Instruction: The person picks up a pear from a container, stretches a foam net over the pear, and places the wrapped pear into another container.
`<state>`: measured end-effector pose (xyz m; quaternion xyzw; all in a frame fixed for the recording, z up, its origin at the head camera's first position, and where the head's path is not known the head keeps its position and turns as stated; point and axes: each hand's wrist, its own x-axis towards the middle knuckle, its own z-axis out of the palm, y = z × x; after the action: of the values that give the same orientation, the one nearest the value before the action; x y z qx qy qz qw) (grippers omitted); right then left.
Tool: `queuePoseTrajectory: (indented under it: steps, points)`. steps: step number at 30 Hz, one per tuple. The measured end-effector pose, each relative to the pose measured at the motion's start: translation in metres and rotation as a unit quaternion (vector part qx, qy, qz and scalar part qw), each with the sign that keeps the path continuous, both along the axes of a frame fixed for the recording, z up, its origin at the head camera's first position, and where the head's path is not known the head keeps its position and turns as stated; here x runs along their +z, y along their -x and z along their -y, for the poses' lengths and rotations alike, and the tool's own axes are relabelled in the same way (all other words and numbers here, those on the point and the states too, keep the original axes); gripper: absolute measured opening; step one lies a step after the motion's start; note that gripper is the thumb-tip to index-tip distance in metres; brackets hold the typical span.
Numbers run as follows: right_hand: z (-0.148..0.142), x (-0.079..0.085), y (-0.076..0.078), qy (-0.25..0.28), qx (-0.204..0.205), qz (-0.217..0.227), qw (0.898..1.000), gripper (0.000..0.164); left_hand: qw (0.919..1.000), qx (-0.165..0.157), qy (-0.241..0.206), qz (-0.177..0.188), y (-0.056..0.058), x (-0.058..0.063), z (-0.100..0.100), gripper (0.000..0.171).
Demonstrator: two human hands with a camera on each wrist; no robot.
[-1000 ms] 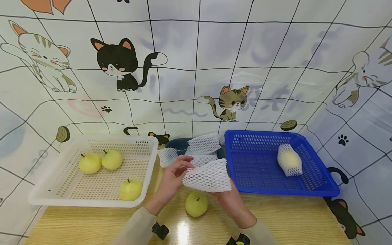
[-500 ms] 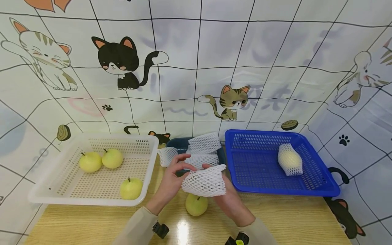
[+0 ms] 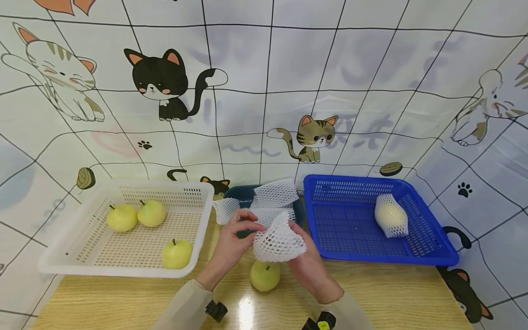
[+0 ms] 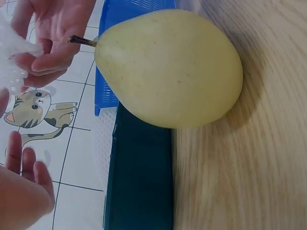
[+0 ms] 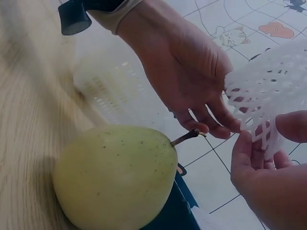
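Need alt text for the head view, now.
A person's left hand and right hand hold a white net near a pear on a wooden table. White basket with three pears at left, blue basket with one netted fruit at right, teal bin with more nets between.

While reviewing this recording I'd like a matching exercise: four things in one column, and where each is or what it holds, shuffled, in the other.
Things:
1. White basket
2. Foam net
3. Blue basket
4. Loose pear

Places and states:
A. Held in the fingers of the left hand and right hand
B. Holds one netted pear
C. Bare, directly on the wooden table
D. Holds three bare pears

Right pairs: 1-D, 2-A, 3-B, 4-C
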<state>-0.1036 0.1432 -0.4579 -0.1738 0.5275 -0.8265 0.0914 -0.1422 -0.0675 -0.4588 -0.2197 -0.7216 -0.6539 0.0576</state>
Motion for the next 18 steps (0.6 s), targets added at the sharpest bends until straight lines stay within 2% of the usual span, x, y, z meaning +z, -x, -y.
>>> queuePoseTrajectory:
  steps: [3, 5, 7, 11, 14, 18]
  points:
    - [0.001, 0.004, 0.002, -0.024, -0.03, 0.026, 0.999, 0.05, 0.9981, -0.013, -0.028, 0.053, -0.001, 0.0, 0.001, 0.033]
    - [0.002, 0.006, 0.003, -0.046, -0.05, 0.044, 0.997, 0.055, 0.993, -0.025, -0.052, 0.103, -0.002, -0.001, 0.003, 0.038]
    - [0.003, 0.007, 0.004, -0.066, -0.059, 0.046, 0.995, 0.056, 0.9843, -0.043, -0.073, 0.155, -0.004, 0.0, 0.006, 0.041]
    - [0.002, 0.008, 0.005, -0.107, -0.065, 0.018, 0.992, 0.057, 0.9628, -0.116, -0.094, 0.225, -0.008, 0.005, 0.015, 0.049]
    - [0.0, 0.008, 0.005, -0.137, -0.07, -0.018, 0.988, 0.056, 0.9542, -0.165, -0.069, 0.24, -0.008, 0.007, 0.021, 0.048]
    - [0.001, 0.008, 0.005, -0.179, -0.083, -0.057, 0.979, 0.054, 0.956, -0.182, -0.027, 0.228, -0.006, 0.004, 0.023, 0.045]
